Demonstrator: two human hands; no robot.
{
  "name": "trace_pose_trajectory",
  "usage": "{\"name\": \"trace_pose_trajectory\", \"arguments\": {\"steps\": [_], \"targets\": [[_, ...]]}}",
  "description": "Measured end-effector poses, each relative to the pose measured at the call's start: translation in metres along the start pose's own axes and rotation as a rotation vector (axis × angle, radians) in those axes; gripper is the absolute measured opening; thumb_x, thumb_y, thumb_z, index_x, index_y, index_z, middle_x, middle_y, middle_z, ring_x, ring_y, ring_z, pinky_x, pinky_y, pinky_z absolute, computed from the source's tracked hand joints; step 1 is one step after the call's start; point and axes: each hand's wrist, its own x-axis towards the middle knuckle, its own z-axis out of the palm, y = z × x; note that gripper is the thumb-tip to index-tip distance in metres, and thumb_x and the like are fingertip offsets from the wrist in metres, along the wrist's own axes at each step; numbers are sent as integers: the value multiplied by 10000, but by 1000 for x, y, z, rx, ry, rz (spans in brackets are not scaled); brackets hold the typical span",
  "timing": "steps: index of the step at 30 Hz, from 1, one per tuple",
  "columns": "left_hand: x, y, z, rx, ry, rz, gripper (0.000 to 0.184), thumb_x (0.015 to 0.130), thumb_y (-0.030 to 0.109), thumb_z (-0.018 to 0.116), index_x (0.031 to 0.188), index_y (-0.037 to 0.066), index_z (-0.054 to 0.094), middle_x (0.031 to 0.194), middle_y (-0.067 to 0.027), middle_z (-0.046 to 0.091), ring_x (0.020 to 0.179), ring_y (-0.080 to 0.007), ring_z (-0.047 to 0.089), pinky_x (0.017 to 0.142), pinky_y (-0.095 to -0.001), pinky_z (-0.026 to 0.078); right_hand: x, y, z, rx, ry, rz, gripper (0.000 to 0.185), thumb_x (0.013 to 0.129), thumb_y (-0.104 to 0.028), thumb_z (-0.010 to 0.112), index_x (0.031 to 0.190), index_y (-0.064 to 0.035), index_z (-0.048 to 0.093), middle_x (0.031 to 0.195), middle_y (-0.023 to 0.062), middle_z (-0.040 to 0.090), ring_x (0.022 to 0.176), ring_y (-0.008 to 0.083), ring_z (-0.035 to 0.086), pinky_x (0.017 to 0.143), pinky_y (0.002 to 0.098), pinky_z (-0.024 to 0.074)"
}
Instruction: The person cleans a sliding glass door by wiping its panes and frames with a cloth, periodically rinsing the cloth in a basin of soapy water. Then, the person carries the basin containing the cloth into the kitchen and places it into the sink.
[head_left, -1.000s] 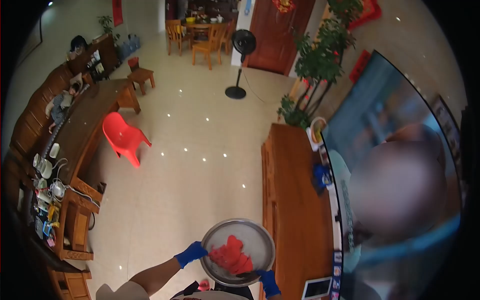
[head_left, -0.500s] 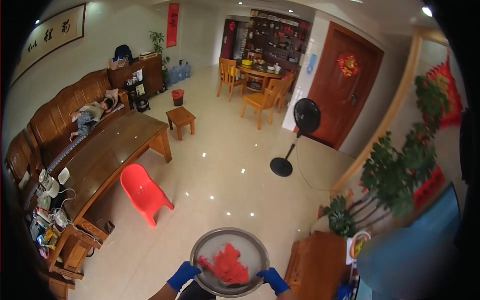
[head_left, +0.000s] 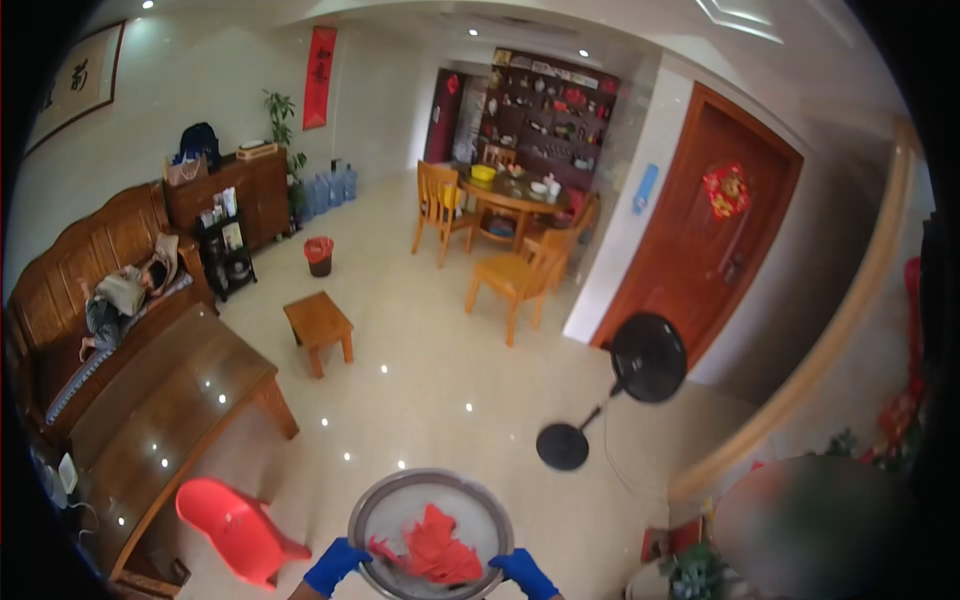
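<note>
A round metal basin is at the bottom centre, held level by its rim between both hands. Whitish, cloudy water lies in it, with a crumpled red cloth in the middle. My left hand, in a blue glove, is closed on the basin's left rim. On the opposite side my right hand, also blue-gloved, grips the right rim. The fingertips under the rim are hidden.
A red plastic chair stands left of the basin, beside a long wooden table. Ahead are a wooden stool, a black fan and a dining table. A person lies on the sofa. Plants are at the lower right.
The view has swung up and right, away from the large screen, towards the dining area and door. Both hands still hold the basin, with the red cloth still inside.
</note>
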Motion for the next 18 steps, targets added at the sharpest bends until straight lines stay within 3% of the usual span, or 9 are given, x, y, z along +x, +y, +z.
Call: {"name": "trace_pose_trajectory", "arguments": {"steps": [1,3,5,7,8,11,13,14,18], "targets": [[33,25,-5,-119,37,14,260,672,205,672,839,8,640,603,-60,571,513,-146,535,454,-263,418,40,-38,0,62,-33,-19,325,696,-214,653,847,71,623,722,131,626,647,210,621,558,302,504],[82,104,-21,307,125,-249,249,679,201,662,820,-2,636,565,-39,530,451,-129,491,393,-252,381,116,-104,-4,-67,-56,42,356,699,-212,653,898,80,609,739,136,624,657,219,619,581,303,514],[154,137,-44,117,79,-125,252,678,206,665,801,-11,628,555,-32,514,411,-119,457,356,-250,352,191,-166,-7,-64,-104,10,359,704,-212,647,911,78,605,756,134,623,673,215,618,597,305,513],[238,161,-67,29,79,-59,237,674,213,684,778,3,644,579,-46,534,451,-123,471,406,-253,372,261,-236,-8,-89,-139,-8,353,707,-215,645,907,74,607,755,131,622,674,209,615,604,307,512],[249,235,-62,87,99,-140,254,665,209,694,802,-1,649,598,-60,559,523,-137,526,487,-262,433,297,-268,-5,-96,-173,-9,348,711,-218,643,904,70,609,754,127,620,676,204,612,610,309,510],[380,277,-99,-37,126,-34,260,658,197,697,815,-5,651,621,-60,579,570,-143,550,546,-270,463,417,-356,8,-173,-168,-16,342,717,-225,638,898,64,611,751,119,617,674,197,607,625,312,510],[468,305,-132,124,164,-70,264,655,187,697,828,-7,649,645,-59,591,569,-144,552,543,-273,466,468,-418,29,-88,-44,-119,263,690,-213,607,717,48,621,590,128,567,493,181,533,450,303,462],[515,324,-149,278,200,-106,269,652,176,696,841,-8,647,670,-59,604,568,-145,554,540,-276,469,518,-435,34,-172,-22,-129,259,680,-214,621,720,42,614,573,109,551,461,183,510,431,307,456],[655,430,-205,145,132,-53,272,656,185,690,844,-6,645,688,-69,606,587,-152,557,547,-282,468,631,-566,56,-95,-45,-111,252,686,-189,612,775,46,634,628,113,595,532,186,573,456,297,475]]}}
